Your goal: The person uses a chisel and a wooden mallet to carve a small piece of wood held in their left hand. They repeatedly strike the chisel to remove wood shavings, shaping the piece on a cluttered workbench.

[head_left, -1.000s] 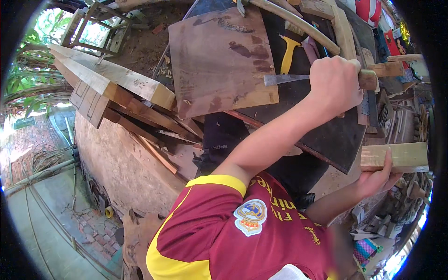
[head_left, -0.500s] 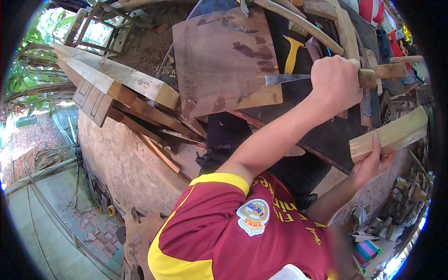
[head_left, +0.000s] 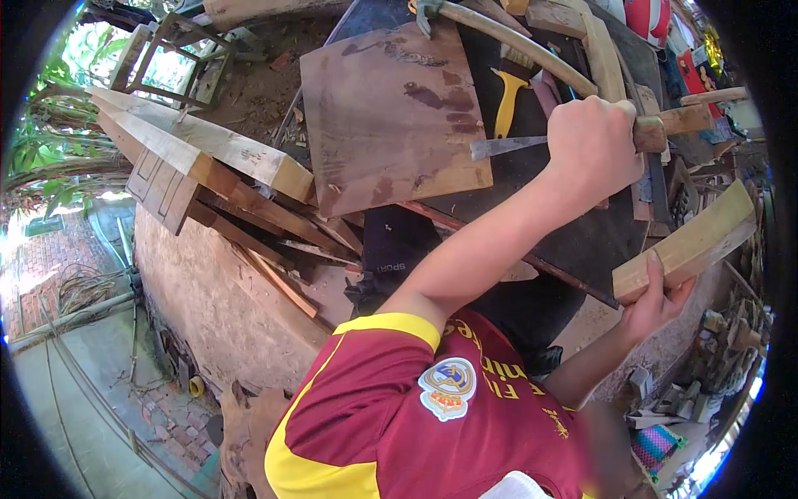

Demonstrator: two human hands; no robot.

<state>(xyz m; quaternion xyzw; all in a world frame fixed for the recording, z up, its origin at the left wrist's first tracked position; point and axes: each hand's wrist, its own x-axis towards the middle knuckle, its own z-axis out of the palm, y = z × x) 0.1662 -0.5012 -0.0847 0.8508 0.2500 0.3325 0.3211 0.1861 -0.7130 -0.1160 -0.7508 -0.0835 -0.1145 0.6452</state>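
Note:
My left hand (head_left: 592,152) is closed round a chisel with a flat metal blade (head_left: 507,146) pointing left and a wooden handle (head_left: 649,133), above the dark bench (head_left: 582,245). At the right, my right hand (head_left: 652,303) grips a pale wooden block (head_left: 690,234) from below, tilted up toward the right. Beyond the chisel lie a brown board (head_left: 391,108), a yellow-handled brush (head_left: 507,108) and a curved wooden-handled tool (head_left: 524,46) with a metal head.
Long timbers (head_left: 220,162) with angled ends are stacked at the left beside a dirt-stained ledge (head_left: 183,291). A wooden frame stool (head_left: 170,62) stands behind them. Offcuts (head_left: 690,399) and a woven coloured item (head_left: 657,449) lie at lower right.
My right hand has moved left and up a little, turning the block from level to tilted, its left end now lower. My left hand holds the chisel in nearly the same place.

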